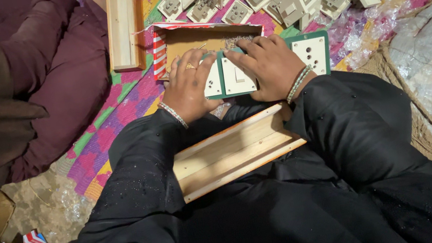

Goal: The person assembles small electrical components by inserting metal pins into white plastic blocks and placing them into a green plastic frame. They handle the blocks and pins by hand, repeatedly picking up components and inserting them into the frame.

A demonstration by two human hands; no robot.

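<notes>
left hand [187, 88] + right hand [271, 66]: both grasping flat green board [310, 53], smooth white switches [237, 77] | wooden box [232, 150] on lap | cardboard box [202, 37] behind

Smooth glossy plastic switch plate [237, 77]; matt bare wood box [235, 152]; rough cardboard carton [197, 38]; crinkled plastic wrap [357, 29].
</notes>
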